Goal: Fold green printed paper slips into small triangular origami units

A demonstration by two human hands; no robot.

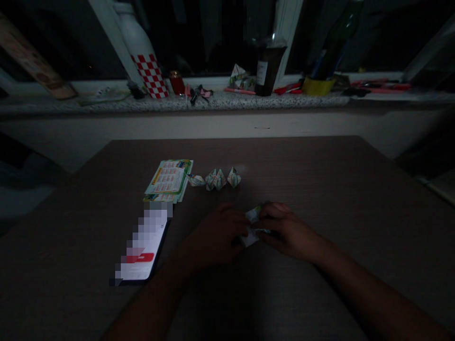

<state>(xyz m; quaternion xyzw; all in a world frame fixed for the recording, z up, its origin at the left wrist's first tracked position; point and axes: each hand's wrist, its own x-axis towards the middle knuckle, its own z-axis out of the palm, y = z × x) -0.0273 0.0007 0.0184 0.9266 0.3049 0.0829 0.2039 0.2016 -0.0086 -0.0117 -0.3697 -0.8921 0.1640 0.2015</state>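
A small piece of folded paper (250,238), whitish with a bit of green at its upper edge, lies on the table between my hands. My left hand (221,231) grips its left side, fingers bent over the edge. On the other side, my right hand (284,228) pinches the paper, thumb and fingers close together. The fingers and the dim light hide much of the folds. Beyond my hands stand several folded paper pieces (233,178) with pointed tips, in a loose row. Left of them is a stack of printed calendar cards (168,179).
A lit phone (144,246) lies on the brown table (313,166) beside my left forearm. Along the granite windowsill (220,102) stand a red-checked white bottle (149,71), a small red jar (176,83), a dark container (266,68) and a green bottle (334,42).
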